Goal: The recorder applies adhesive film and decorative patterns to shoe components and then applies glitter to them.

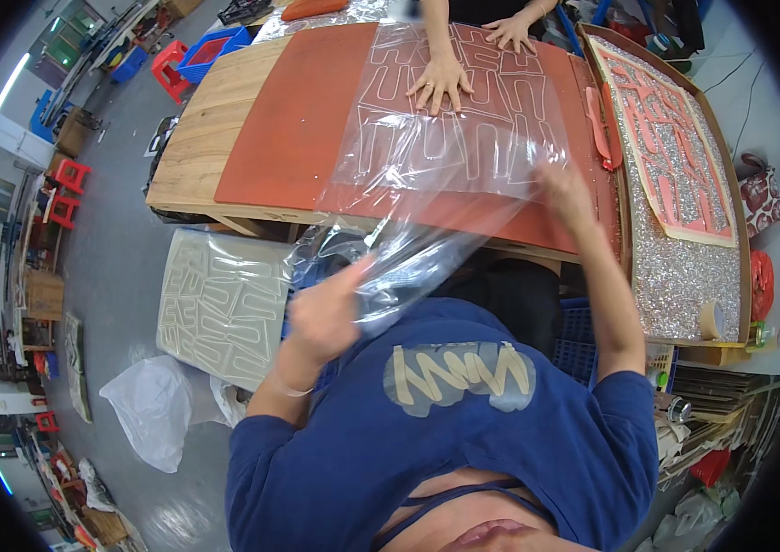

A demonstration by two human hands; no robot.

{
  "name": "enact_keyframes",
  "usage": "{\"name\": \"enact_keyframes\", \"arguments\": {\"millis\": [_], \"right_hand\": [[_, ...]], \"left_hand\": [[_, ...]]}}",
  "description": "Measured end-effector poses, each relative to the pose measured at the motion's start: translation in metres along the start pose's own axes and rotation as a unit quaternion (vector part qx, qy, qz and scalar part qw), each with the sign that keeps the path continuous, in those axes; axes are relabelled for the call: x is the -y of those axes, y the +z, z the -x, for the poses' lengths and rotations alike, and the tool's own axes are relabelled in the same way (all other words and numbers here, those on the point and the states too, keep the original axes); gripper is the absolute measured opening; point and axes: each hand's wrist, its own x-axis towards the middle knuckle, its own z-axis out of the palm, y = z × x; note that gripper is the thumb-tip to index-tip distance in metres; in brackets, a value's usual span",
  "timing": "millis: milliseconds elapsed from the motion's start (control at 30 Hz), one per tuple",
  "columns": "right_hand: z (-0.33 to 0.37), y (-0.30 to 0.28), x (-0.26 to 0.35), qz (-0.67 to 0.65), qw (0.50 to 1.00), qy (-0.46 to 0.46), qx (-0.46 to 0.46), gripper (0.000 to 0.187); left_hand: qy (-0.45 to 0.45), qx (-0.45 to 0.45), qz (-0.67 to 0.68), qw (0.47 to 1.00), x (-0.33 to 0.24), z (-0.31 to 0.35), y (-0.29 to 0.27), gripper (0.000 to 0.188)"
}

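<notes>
A clear plastic film (427,248) stretches from the table's near edge toward my body, creased and shiny. My left hand (324,311) is closed on its near end, low in front of my chest. At the film's right edge, my right hand (565,195) is blurred, its fingers closed around that edge. Under the film, on a red-brown board (284,120), lies a sheet with white-outlined U-like shapes (454,97). Across the table, a co-worker's hand (442,83) presses flat on the film; the co-worker's other hand (511,33) rests farther right.
At the right, a glittery tray (684,285) holds a panel with pink cut shapes (675,138) and a tape roll (711,320). Below the table's left side, a pale patterned panel (223,308) stands near a white plastic bag (153,409). Red stools (169,72) stand farther left.
</notes>
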Motion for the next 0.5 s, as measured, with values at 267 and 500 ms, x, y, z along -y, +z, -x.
{"name": "enact_keyframes", "arguments": {"millis": [267,500], "right_hand": [[-0.036,-0.072,0.053,-0.091,0.995,0.017,-0.05,0.063],[-0.003,-0.055,0.044,0.087,0.987,-0.101,0.095,0.036]], "left_hand": [[-0.002,-0.059,-0.091,0.994,0.006,0.038,-0.064,0.014],[-0.045,-0.173,-0.153,0.972,0.037,0.053,-0.09,0.019]]}}
